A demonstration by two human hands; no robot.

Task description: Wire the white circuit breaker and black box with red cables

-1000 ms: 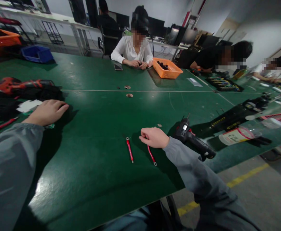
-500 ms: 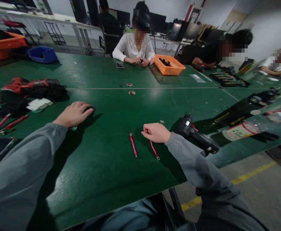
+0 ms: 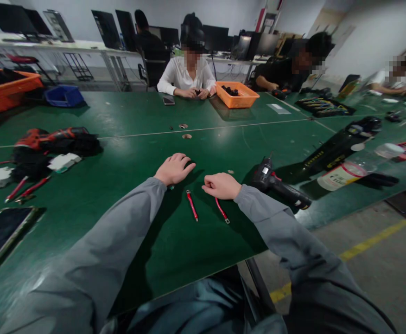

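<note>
My left hand (image 3: 175, 170) is over the middle of the table, fingers curled down around something. Only a dark bit past the fingertips and a small greenish bit below the palm show, too little to name. My right hand (image 3: 221, 186) is a loose fist just to its right; whether it grips anything is hidden. From beneath this fist comes a short red cable (image 3: 221, 210) with a metal lug at its near end. Its far end is covered by the hand. A second red cable (image 3: 192, 205) with metal ends lies on the table between and below both hands.
On the green table (image 3: 136, 113), a black power screwdriver (image 3: 279, 184), a bottle (image 3: 345, 174) and a dark cylinder (image 3: 338, 144) lie right. Left are a phone (image 3: 4, 236), a red drill (image 3: 50, 139) and white blocks (image 3: 64, 162). Co-workers sit opposite near an orange basket (image 3: 237, 102).
My left hand has swept right from the left side to beside my right hand, carrying the dark object with it. My right hand stays about where it was. The view has shifted slightly.
</note>
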